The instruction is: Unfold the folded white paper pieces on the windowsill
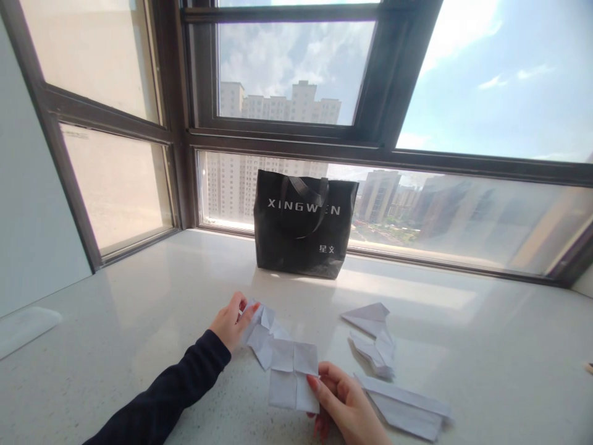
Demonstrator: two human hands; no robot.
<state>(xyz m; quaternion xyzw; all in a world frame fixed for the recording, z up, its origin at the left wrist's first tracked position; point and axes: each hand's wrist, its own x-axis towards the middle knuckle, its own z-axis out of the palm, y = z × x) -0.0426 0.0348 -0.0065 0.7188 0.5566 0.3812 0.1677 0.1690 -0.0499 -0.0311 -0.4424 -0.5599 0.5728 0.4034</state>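
Folded paper [287, 377], R hand [345, 398]: face twd. cam, long axis unclear

1. Windows [287, 131], dark-framed, meeting at a corner.
2. Tote bag [282, 253], black, lettered "XINGWEN", upright before them.
3. Tower blocks [303, 104], outside, under part-clouded sky [509, 111].
4. Ledge [152, 309], white, speckled, sunlit in patches.
5. Flat object [28, 329], whitish, ledge's far left; kind unclear from here.

A white square paper [283, 386] with 4 panels is in the right hand [345, 395]; an angular folded paper [260, 338] is in the left hand [230, 326].
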